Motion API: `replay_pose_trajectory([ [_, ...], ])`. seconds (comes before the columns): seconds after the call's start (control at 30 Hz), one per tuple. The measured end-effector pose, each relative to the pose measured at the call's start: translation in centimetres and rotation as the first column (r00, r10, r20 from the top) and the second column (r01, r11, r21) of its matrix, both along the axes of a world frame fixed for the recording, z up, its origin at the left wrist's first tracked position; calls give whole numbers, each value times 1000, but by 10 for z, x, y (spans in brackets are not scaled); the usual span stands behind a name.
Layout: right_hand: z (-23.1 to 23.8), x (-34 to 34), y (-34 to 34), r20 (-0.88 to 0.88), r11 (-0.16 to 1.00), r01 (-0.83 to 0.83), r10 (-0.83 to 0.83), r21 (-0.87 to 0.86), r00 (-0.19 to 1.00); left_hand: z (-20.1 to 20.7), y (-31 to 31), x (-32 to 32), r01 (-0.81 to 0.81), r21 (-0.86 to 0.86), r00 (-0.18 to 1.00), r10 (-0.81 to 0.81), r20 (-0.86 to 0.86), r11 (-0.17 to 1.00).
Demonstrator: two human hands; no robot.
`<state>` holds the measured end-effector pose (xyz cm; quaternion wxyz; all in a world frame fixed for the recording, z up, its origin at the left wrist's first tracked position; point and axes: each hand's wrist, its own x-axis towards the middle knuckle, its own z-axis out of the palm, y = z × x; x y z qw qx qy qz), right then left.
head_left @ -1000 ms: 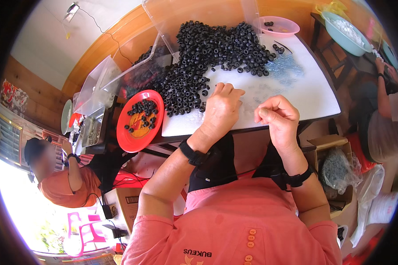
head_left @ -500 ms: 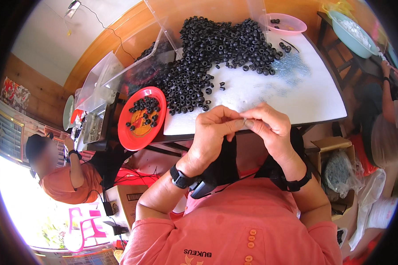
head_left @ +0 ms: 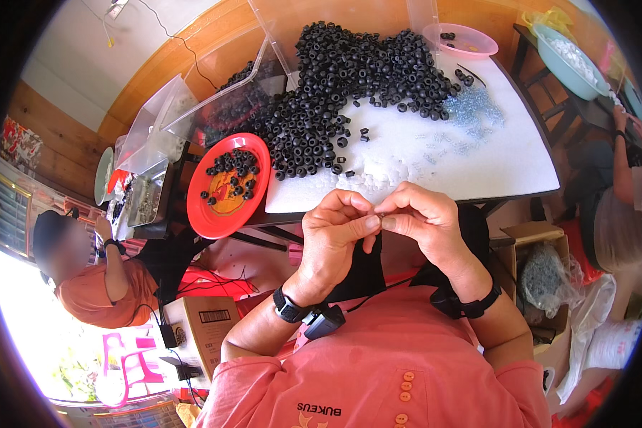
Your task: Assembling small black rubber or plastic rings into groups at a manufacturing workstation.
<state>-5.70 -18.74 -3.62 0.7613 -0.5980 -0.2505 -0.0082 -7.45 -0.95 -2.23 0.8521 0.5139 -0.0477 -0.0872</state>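
Both of my hands meet in front of the white tabletop's near edge, thumbs and fingertips pinched together. My left hand (head_left: 335, 232) and my right hand (head_left: 428, 225) pinch at something tiny between the fingertips, too small and covered to name. Beyond them, on the white tabletop (head_left: 499, 167), lies a big heap of small black ring-like parts (head_left: 364, 68). Small white pieces (head_left: 385, 171) are spread just past my fingers. A scatter of tiny pale-blue translucent pieces (head_left: 474, 107) lies to the right of the heap. To the left, a red plate (head_left: 198, 210) holds some round black parts.
Clear plastic panels (head_left: 264, 64) stand around the heap. A pink bowl (head_left: 481, 51) sits at the far right corner. Further right, a pale-green basin (head_left: 567, 71) holds white pieces. An open carton (head_left: 535, 235) stands low right. Other people work at left (head_left: 100, 278) and right.
My joined hands have shifted slightly left and down, still pinching together. The view has moved a little, and the white pieces on the tabletop show more beyond my fingers.
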Motion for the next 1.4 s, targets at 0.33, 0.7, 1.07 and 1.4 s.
replay_pose_trajectory([
  [0.33, -3, 14, -5, 212, 924, 302, -255, -234, 944, 19, 44, 52, -761, 576, 537, -207, 818, 300],
  [0.7, -12, 18, -6, 139, 948, 276, -255, -160, 957, 9, 48, 84, -785, 615, 489, -540, 685, 68],
  [1.07, -8, 14, -5, 180, 922, 306, -268, -235, 946, 6, 41, 50, -703, 687, 531, -509, 678, 182],
  [1.4, 6, 19, 18, 343, 880, 369, -261, -300, 902, -1, 37, 38, -622, 693, 627, -298, 720, 364],
])
